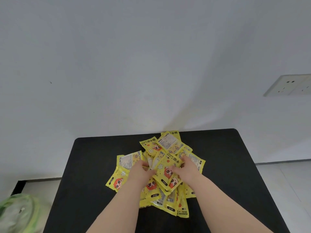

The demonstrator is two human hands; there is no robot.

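Your right hand (pixel 186 169) grips the top packet (pixel 164 164), thumb on its face and fingers at its far edge. This packet lies on the pile of yellow packets (pixel 170 143) in the middle of the black table (pixel 80 165). Your left hand (pixel 140 171) touches the pile just beside it; if it grips something, I cannot tell. A green bag (pixel 18 211) is on the floor at the left.

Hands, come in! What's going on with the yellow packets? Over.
Right hand grips top hand-warmer packet. Left hand in pile of packets, grip unclear. All on black table.
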